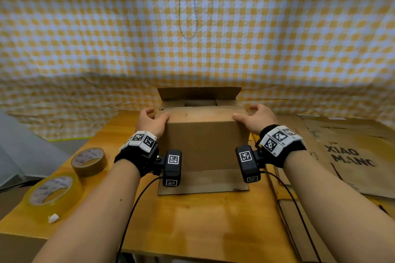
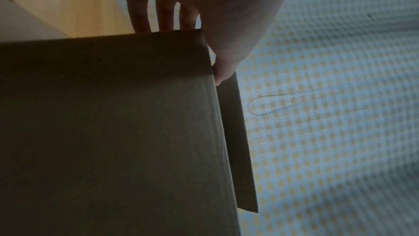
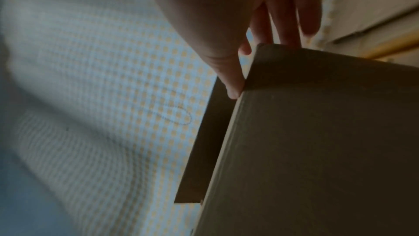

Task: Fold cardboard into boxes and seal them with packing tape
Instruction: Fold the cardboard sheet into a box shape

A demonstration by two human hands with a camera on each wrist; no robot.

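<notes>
Folding step: left hand [image 1: 152, 121] and right hand [image 1: 255, 118] grip the brown cardboard box [image 1: 204, 145], apparently pressing its near flap; next, fold the 12 o'clock flap.

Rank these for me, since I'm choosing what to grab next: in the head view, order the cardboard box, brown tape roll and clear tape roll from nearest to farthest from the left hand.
1. Cardboard box: the left hand grips its upper left corner.
2. Brown tape roll: on the table, left of the wrist.
3. Clear tape roll: further left, nearer the person.
</notes>
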